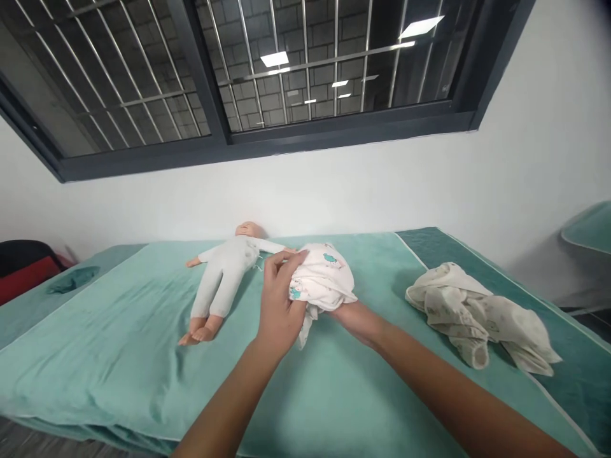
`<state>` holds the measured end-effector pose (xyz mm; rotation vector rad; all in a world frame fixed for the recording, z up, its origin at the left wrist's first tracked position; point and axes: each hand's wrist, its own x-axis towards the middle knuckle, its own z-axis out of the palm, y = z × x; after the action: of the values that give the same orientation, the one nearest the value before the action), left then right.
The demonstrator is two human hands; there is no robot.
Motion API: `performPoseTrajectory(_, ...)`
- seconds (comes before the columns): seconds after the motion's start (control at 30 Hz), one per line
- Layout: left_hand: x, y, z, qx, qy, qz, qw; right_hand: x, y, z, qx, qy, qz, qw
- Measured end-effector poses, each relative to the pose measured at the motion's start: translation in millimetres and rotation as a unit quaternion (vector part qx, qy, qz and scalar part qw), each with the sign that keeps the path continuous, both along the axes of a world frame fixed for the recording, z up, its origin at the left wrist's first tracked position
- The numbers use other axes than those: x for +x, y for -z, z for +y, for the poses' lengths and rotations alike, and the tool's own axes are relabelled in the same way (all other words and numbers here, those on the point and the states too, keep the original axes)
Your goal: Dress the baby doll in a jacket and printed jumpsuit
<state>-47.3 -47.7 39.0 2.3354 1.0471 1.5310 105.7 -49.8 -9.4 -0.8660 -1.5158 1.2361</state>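
A white baby garment [324,275] with small green prints is bunched up between my two hands above the bed. My left hand [281,296] pinches its left side, thumb below and fingers on top. From the lower right, my right hand [351,318] reaches into the bunched cloth and holds it up; the fingers are hidden inside. A loose end of the fabric hangs under my hands. To the left, a baby doll [222,273] in a white long-sleeved suit lies on its back, head toward the wall, feet bare.
The bed [128,356] has a green cover with white piping. A crumpled off-white patterned baby garment [470,312] lies at its right. A face hole [74,280] shows at the left end, beside a black and red item [28,273]. Behind is a wall under a barred window [305,70].
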Motion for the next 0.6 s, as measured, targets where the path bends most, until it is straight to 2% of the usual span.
performPoseTrajectory(0.07, -12.5, 12.4, -7.3, -0.032, 0.018, 0.038, 0.999, -15.2, 3.8, 2.4, 0.015, -0.013, 0.024, 1.000)
performPoseTrajectory(0.17, -24.9, 31.6, -19.2, -0.087, 0.027, 0.072, 0.993, -39.7, 13.3, 8.4, 0.068, -0.014, -0.032, 0.997)
performPoseTrajectory(0.27, -34.6, 43.1, -24.7, -0.100, -0.041, 0.007, 0.994, -71.0, 20.1, 8.9, 0.112, -0.042, -0.123, 0.985)
performPoseTrajectory(0.33, -45.7, 44.9, -23.9, -0.112, -0.106, -0.055, 0.986, -92.1, 20.7, 2.0, 0.166, -0.085, -0.198, 0.962)
performPoseTrajectory(0.43, -73.8, 44.7, -20.6, -0.166, -0.169, -0.095, 0.967, -116.2, 18.5, -16.9, 0.250, -0.125, -0.315, 0.907)
performPoseTrajectory(0.53, -114.9, 48.3, -18.7, -0.207, -0.200, -0.119, 0.950, -127.8, 17.7, -36.5, 0.290, -0.137, -0.375, 0.870)
performPoseTrajectory(0.6, -149.1, 52.2, -19.7, -0.216, -0.215, -0.146, 0.941, -128.9, 20.3, -45.8, 0.312, -0.182, -0.391, 0.847)
